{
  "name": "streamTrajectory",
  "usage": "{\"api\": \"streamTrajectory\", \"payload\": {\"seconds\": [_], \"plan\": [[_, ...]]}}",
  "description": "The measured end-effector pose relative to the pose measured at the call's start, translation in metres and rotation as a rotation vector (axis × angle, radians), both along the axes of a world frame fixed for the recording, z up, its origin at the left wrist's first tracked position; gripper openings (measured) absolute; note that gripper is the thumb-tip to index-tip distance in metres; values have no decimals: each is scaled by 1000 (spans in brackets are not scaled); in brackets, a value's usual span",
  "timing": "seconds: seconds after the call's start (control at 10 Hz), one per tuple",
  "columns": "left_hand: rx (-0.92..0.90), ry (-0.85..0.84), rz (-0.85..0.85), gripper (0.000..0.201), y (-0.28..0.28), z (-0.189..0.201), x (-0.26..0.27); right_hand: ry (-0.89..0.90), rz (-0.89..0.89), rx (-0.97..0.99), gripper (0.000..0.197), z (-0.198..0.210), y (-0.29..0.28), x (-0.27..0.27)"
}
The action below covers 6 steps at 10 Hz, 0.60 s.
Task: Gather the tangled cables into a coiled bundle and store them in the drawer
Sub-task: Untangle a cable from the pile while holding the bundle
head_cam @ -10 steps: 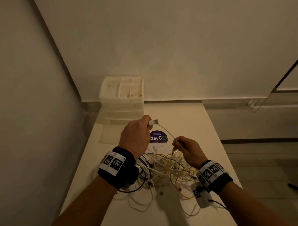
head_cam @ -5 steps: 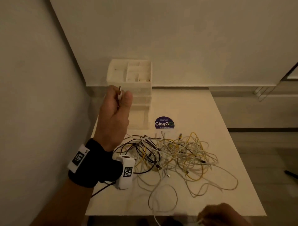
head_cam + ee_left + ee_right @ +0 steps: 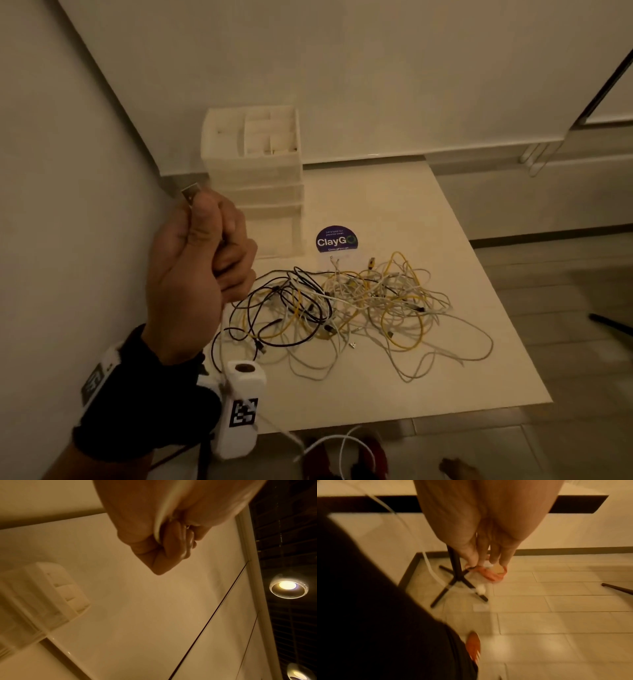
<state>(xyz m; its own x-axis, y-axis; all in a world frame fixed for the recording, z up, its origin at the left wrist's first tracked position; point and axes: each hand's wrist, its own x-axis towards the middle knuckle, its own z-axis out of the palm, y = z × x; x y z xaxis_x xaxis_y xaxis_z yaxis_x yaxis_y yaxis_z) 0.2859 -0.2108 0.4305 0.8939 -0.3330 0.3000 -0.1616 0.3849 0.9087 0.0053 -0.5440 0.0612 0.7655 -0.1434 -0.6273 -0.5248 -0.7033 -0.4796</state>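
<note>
The left hand (image 3: pixel 202 270) is raised above the desk's near left corner, fingers curled into a fist around a thin white cable (image 3: pixel 334 445). Its metal USB plug (image 3: pixel 190 194) sticks up out of the top of the fist, between thumb and forefinger. From the bottom of the fist the cable runs down past the wrist, drops below the desk edge and loops in front of the red shoes (image 3: pixel 375 455) near the floor. The wrist view confirms the grip – the pale cord (image 3: pixel 164 513) runs along the palm and disappears under the folded fingers (image 3: pixel 173 545).

The right hand (image 3: pixel 486 545) hangs low, below the desk's edge, fingers pointing down towards the tiled floor (image 3: pixel 556 615) and close together. The picture is blurred there, so I cannot tell whether it pinches anything, though a white cable arcs past just beside it, to its left.

The rest of the tangled cables (image 3: pixel 352 308) lie in a loose heap on the cream desk (image 3: pixel 411 205) – black ones on the left of the pile, yellow and white ones spread across the middle and right, with a few loops trailing towards the near edge. Behind the heap is a round purple sticker (image 3: pixel 336 239) reading ClayGo, and just left of that stands the white drawer unit (image 3: pixel 255 181) against the wall, its open top divided into compartments. The lowest drawer looks pulled out towards the cables.
</note>
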Motion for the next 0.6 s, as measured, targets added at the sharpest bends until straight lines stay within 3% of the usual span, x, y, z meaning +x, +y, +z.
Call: {"api": "streamTrajectory", "payload": {"seconds": [0.1, 0.2, 0.4, 0.5, 0.6], "plan": [[52, -16, -65, 38, -4, -4, -8, 109, -154, -127, 34, 47, 33, 45], [121, -20, -62, 41, -14, -20, -19, -159, -41, -104, 43, 82, 40, 94], [128, 48, -105, 47, -37, -41, -41, -755, -113, -205, 23, 164, 37, 187], [161, 47, -76, 49, -48, -46, -44, -660, -50, -350, 16, 178, 17, 227], [170, 46, -53, 51, -56, -50, -43, -231, 96, -467, 25, 171, 5, 249]]}}
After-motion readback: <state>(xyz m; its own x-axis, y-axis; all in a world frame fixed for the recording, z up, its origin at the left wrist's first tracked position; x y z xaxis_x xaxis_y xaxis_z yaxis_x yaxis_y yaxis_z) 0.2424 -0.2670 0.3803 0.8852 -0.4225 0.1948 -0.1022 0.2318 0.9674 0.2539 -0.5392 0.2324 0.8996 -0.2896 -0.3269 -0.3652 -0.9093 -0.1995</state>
